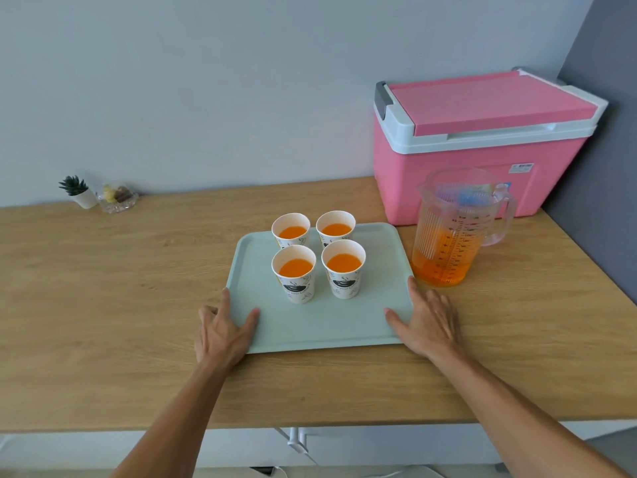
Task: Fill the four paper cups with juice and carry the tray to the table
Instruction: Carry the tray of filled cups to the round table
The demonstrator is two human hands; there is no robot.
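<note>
One jug (451, 236) (cooler (413, 174) behind) beside tray (327, 326)

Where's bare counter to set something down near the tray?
Widest bare counter: left of the tray, out to the potted plant and glass dish. Also the front strip between tray and counter edge. Crowded on the right: jug close beside the tray, cooler behind it, right hand at that corner.
</note>
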